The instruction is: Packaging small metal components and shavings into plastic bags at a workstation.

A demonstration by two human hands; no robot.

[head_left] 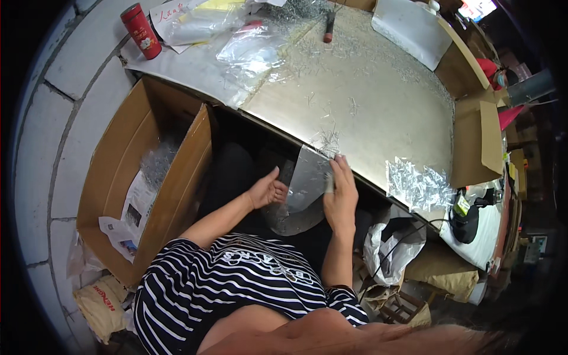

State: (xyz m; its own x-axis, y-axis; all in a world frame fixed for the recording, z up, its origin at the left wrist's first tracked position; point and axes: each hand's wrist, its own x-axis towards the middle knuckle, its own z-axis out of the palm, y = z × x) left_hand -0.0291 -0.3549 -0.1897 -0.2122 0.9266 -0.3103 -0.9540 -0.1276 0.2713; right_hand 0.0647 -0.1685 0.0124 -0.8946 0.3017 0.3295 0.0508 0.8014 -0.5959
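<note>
A curved sheet-metal pan sits over my lap, its flat grey plate reaching up to the table's front edge. My left hand is beside the pan's left side, fingers curled in and thumb raised. What its fingers hold, if anything, is hidden. Along the right side of the pan is my right hand, its fingers stretched toward the table edge and a pale wrap on one digit. Just beyond those fingertips lies a small heap of thin metal pins on the metal tabletop.
A deep cardboard box holding pins and paper stands at my left. Small clear packets lie on the table's right corner. Farther back are a red-handled tool, a red can and plastic bags. Cardboard flaps border the right side.
</note>
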